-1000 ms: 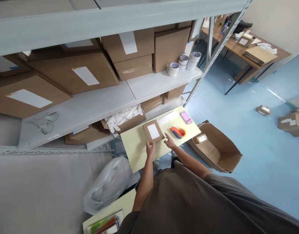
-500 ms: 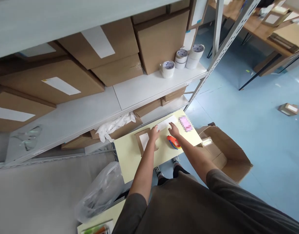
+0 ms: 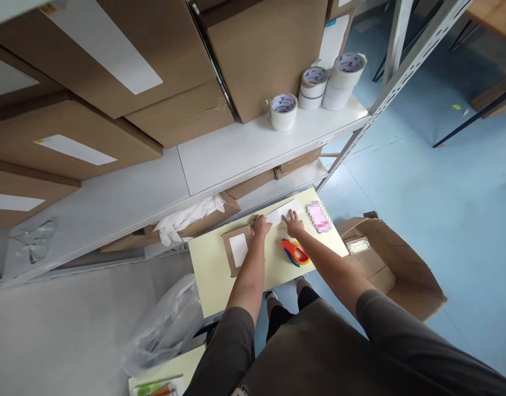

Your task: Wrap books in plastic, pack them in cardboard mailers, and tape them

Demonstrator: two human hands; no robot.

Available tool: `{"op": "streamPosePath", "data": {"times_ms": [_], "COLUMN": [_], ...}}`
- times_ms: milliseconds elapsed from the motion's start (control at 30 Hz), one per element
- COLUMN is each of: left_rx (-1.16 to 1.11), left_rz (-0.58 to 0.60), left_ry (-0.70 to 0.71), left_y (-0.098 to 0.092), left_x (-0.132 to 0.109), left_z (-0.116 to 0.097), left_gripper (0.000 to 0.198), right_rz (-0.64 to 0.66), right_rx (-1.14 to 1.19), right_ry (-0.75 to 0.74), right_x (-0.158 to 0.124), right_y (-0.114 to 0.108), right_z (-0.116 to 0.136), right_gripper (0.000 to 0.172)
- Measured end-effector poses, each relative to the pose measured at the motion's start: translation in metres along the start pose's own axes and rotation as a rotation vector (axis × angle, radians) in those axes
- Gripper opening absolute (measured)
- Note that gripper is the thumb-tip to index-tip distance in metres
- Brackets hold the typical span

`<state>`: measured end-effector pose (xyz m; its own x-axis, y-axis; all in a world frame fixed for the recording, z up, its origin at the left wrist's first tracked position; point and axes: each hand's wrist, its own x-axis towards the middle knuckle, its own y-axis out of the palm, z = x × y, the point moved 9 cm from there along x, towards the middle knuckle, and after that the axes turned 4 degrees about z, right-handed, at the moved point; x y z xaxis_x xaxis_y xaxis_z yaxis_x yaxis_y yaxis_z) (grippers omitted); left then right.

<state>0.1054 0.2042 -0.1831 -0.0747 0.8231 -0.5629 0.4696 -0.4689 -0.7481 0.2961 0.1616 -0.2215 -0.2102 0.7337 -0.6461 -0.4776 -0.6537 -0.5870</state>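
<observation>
The left hand [image 3: 260, 225] and right hand [image 3: 293, 224] covered parts of the white sheet [image 3: 282, 213]; whether their fingers pinched or merely pressed it could not be told. Nearer the body than the left fingers, the left forearm [image 3: 253, 275] hid one side of the small cardboard box [image 3: 231, 256]. Just right of the right fingers, pixelation obscured the pink item [image 3: 318, 216]. Beyond the fingers, small print on the tape rolls [image 3: 283, 122] was illegible. Far left of them, the picture's edge cut off large cartons [image 3: 96, 129]; far right, it cropped the wooden table [image 3: 498, 16].
</observation>
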Motion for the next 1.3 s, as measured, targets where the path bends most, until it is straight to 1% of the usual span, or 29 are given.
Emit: {"op": "streamPosePath", "data": {"times_ms": [67,133,167,233,300,333,467,533,567,633,700,733,800,867,933,1033,1100,1200,1267,1300], "left_rx": [0.002,0.013,0.018,0.008,-0.039,-0.07,-0.196,-0.27,-0.313,-0.412,-0.508,-0.548,-0.599,-0.611,-0.599,-0.571,-0.548,-0.529,-0.519,-0.504], "left_rz": [-0.017,0.014,0.038,0.064,0.041,0.02,-0.071,-0.114,-0.13,-0.133,-0.096,-0.065,-0.002,0.053,0.094,0.134,0.171,0.22,0.232,0.238], "left_ry": [0.003,0.006,0.005,0.004,0.008,0.017,0.051,0.053,0.066,0.114,0.173,0.201,0.264,0.33,0.394,0.479,0.511,0.531,0.539,0.543], "left_y": [-0.004,-0.004,-0.003,-0.003,-0.006,-0.009,-0.029,-0.042,-0.048,-0.058,-0.063,-0.063,-0.065,-0.067,-0.072,-0.082,-0.085,-0.084,-0.083,-0.082], "left_x": [-0.001,-0.002,-0.003,-0.008,-0.015,-0.019,-0.039,-0.047,-0.051,-0.055,-0.057,-0.058,-0.059,-0.062,-0.066,-0.072,-0.074,-0.076,-0.078,-0.079], "left_z": [-0.003,-0.004,-0.004,-0.003,-0.003,-0.003,-0.003,-0.001,-0.001,-0.007,-0.019,-0.027,-0.048,-0.072,-0.094,-0.119,-0.127,-0.134,-0.14,-0.143], "left_gripper": [0.062,0.063,0.058,0.04,0.025,0.023,0.027,0.028,0.027,0.027,0.029,0.03,0.031,0.032,0.033,0.04,0.04,0.033,0.033,0.034], "right_rz": [0.01,0.025,0.03,0.04,0.049,0.052,0.083,0.072,0.039,-0.076,-0.162,-0.168,-0.123,-0.11,-0.202,-0.382,-0.442,-0.456,-0.48,-0.522], "right_rx": [0.036,0.059,0.06,0.046,0.031,0.026,0.022,0.064,0.118,0.31,0.584,0.724,0.941,1.043,1.078,1.135,1.179,1.177,1.081,0.991], "right_ry": [-0.001,-0.005,-0.009,-0.017,-0.025,-0.03,-0.035,-0.033,-0.032,-0.046,-0.106,-0.154,-0.264,-0.318,-0.303,-0.263,-0.275,-0.28,-0.233,-0.2], "right_x": [0.001,0.001,0.001,0.001,-0.001,-0.003,-0.01,-0.015,-0.02,-0.032,-0.049,-0.058,-0.078,-0.096,-0.11,-0.126,-0.132,-0.138,-0.142,-0.147], "right_y": [-0.004,-0.007,-0.009,-0.011,-0.013,-0.015,-0.025,-0.036,-0.045,-0.067,-0.085,-0.091,-0.099,-0.107,-0.12,-0.143,-0.155,-0.168,-0.175,-0.181], "right_z": [-0.002,-0.003,-0.004,-0.005,-0.007,-0.006,-0.003,0.0,0.002,0.005,0.01,0.015,0.028,0.036,0.033,0.016,0.002,-0.02,-0.033,-0.038], "right_gripper": [0.094,0.089,0.088,0.086,0.086,0.087,0.087,0.086,0.084,0.076,0.064,0.059,0.053,0.051,0.048,0.047,0.048,0.049,0.05,0.051]}}
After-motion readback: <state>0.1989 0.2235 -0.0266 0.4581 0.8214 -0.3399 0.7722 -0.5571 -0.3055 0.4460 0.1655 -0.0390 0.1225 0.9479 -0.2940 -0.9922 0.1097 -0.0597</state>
